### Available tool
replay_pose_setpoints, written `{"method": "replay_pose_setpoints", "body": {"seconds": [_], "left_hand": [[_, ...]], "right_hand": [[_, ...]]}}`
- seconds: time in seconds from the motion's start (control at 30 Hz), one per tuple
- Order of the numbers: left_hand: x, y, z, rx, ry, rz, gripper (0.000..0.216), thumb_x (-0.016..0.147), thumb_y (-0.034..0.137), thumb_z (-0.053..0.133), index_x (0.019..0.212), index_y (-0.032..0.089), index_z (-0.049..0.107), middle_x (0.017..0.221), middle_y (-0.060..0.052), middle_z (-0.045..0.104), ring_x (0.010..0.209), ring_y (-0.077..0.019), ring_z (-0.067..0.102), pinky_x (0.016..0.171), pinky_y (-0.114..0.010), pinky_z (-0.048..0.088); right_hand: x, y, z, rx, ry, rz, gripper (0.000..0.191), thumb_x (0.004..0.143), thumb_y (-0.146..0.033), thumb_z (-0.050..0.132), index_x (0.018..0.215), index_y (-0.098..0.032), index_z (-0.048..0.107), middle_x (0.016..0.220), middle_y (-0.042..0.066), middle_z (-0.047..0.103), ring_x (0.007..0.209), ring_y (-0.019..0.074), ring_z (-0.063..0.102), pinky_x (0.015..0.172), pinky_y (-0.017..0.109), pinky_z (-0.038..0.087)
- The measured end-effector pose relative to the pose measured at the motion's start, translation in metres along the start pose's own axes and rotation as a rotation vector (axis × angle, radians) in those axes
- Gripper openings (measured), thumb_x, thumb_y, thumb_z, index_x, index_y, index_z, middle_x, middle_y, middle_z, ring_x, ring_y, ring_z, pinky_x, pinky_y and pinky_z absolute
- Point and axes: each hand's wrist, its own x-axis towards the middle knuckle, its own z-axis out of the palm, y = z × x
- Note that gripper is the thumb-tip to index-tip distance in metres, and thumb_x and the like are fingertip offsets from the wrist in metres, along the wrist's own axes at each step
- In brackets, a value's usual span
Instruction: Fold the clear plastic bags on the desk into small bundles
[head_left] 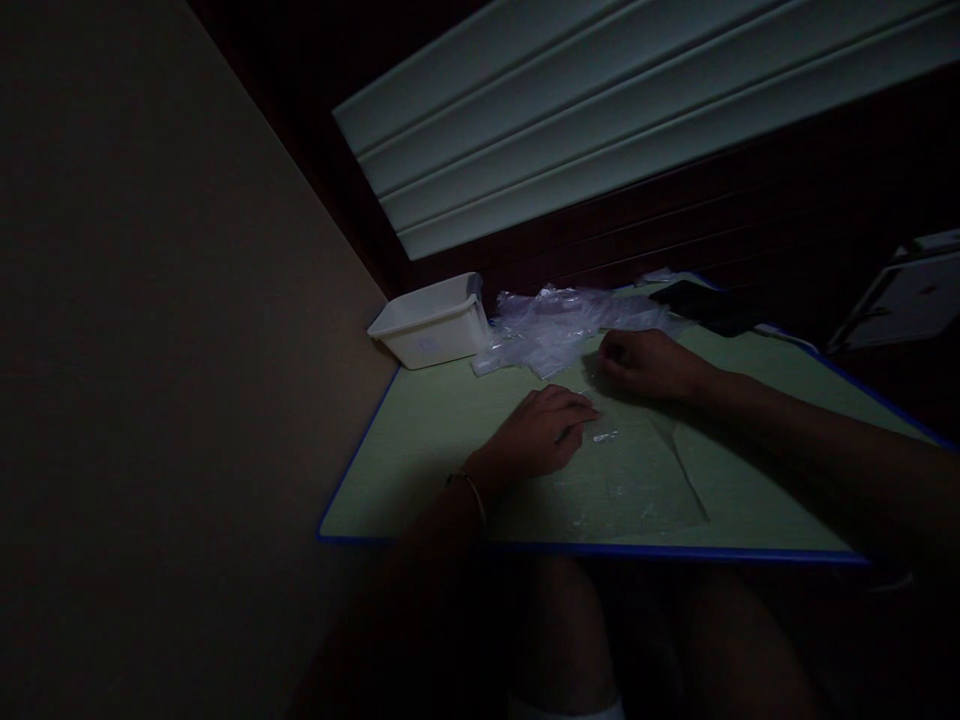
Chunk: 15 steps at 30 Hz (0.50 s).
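You are sitting in dim light, your legs (566, 630) fading into shadow under the table (420, 430). The clear plastic (637, 490) is lying flat on the near part of the table, below and right of your left hand; glints and a dark right edge are giving it away, but its left border is blending into the tabletop, and you can't tell whether it is a bag or a single sheet. Your left hand (544, 430) is reaching over its upper left part, fingers stretched out close together, the thumb tucked partly beneath; whether they are pinching the film can't be made out. Your right hand (641, 365) is curling its fingers inward just beyond the plastic's top end, and shadow is hiding whether it is gripping anything. A thin band (475, 492) is circling your left wrist.

Behind your hands, a pile (540, 325) of crumpled plastic is spreading out, its separate pieces hard to count, and your right hand is covering part of its near side. The white tub (442, 335) is standing at the pile's left, its inside mostly hidden. Right of the pile, a dark object (701, 305) is sinking into the gloom, too dim to identify.
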Motion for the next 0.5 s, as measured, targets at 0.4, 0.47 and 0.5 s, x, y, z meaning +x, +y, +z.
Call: {"method": "replay_pose_setpoints", "body": {"seconds": [0.4, 0.47, 0.5], "left_hand": [[0.0003, 0.0027, -0.0016, 0.018, -0.04, -0.015, 0.035, 0.09, 0.02, 0.047, 0.122, 0.022, 0.063, 0.124, -0.008, 0.06, 0.118, -0.0232, 0.049, 0.101, -0.042, 0.039], [0.0005, 0.0027, -0.0018, 0.019, -0.042, -0.014, 0.035, 0.09, 0.02, 0.046, 0.121, 0.021, 0.063, 0.124, -0.008, 0.06, 0.118, -0.0233, 0.049, 0.102, -0.042, 0.039], [0.0006, 0.0025, -0.0017, 0.017, -0.039, -0.011, 0.035, 0.09, 0.02, 0.047, 0.121, 0.021, 0.063, 0.124, -0.008, 0.06, 0.118, -0.0233, 0.049, 0.102, -0.042, 0.039]], "right_hand": [[-0.0011, -0.0081, -0.0007, 0.205, 0.035, -0.011, 0.043, 0.084, -0.038, 0.055, 0.12, -0.015, 0.05, 0.086, 0.009, 0.069, 0.073, 0.0228, 0.064, 0.063, 0.031, 0.045], [-0.0013, -0.0089, -0.0006, 0.23, 0.014, -0.026, 0.042, 0.084, -0.039, 0.054, 0.119, -0.015, 0.051, 0.084, 0.008, 0.069, 0.072, 0.0218, 0.064, 0.064, 0.031, 0.045], [-0.0014, -0.0096, -0.0006, 0.24, 0.002, -0.036, 0.042, 0.084, -0.04, 0.054, 0.118, -0.015, 0.052, 0.081, 0.007, 0.068, 0.071, 0.0214, 0.063, 0.064, 0.031, 0.044]]}}
